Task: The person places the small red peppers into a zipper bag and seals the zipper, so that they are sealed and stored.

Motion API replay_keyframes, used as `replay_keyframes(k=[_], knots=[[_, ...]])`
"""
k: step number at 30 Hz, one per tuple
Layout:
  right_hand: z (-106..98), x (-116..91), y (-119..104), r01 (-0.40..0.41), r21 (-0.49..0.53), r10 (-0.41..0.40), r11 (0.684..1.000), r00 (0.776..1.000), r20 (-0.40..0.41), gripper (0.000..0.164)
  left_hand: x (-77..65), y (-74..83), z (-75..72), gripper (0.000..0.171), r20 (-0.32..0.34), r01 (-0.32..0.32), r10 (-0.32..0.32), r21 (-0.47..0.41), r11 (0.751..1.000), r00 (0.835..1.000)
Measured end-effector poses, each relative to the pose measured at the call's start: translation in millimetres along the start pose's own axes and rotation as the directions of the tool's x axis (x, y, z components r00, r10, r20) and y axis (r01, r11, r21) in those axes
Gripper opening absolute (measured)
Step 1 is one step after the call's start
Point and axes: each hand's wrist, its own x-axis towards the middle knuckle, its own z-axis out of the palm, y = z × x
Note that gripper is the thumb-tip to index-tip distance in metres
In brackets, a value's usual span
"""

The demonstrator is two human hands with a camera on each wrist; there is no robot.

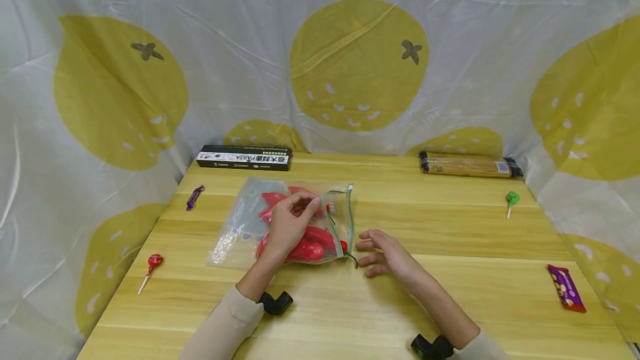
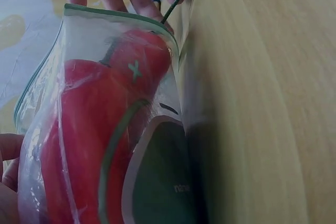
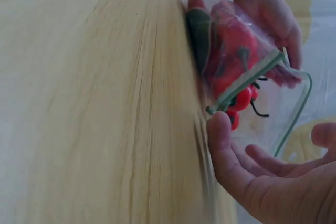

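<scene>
A clear zip bag (image 1: 227, 249) with a green-edged mouth lies on the table, holding several red peppers (image 1: 307, 250) with dark green stems. My left hand (image 1: 292, 221) is over the bag and pinches its upper film near the mouth, thumb against fingers. The mouth gapes toward the right, and one stem pokes out past its lower corner. Just right of that corner is my right hand (image 1: 390, 257), fingers spread and loosely bent, holding nothing. In the right wrist view, the right hand's (image 3: 278, 187) nearest fingertip is close to the green zip edge (image 3: 247, 80); contact is unclear.
Behind the bag stands a black pasta box (image 1: 244, 158); a spaghetti pack (image 1: 470, 165) lies at back right. On the left are a purple wrapped candy (image 1: 195, 198) and a red lollipop (image 1: 155, 261). A green lollipop (image 1: 512, 198) and purple snack bar (image 1: 566, 288) lie right.
</scene>
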Motion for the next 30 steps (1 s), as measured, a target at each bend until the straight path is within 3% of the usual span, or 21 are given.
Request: replay_keyframes(k=[8, 16, 22, 30], knots=[[-3, -3, 2, 0.02, 0.074, -0.024, 0.997, 0.998, 0.055, 0.07, -0.3, 0.6, -0.3, 0.017, 0.003, 0.018, -0.018, -0.003, 1.0, 1.0], [-4, 0, -10, 0.191, 0.253, -0.19, 0.949, 0.981, -0.029, 0.059, -0.4, 4.5, -0.3, 0.016, -0.001, 0.024, -0.024, 0.018, 1.0, 1.0], [11, 7, -27, 0.265, 0.24, -0.273, 0.934, 0.962, 0.0, 0.058, -2.0, 6.2, 1.8, 0.016, -0.006, 0.002, -0.002, 0.048, 0.999, 1.0], [29, 22, -36, 0.289, 0.212, -0.306, 0.934, 0.95, 0.056, 0.061, -3.1, 5.3, 3.0, 0.016, 0.007, -0.015, 0.015, 0.042, 0.999, 1.0]])
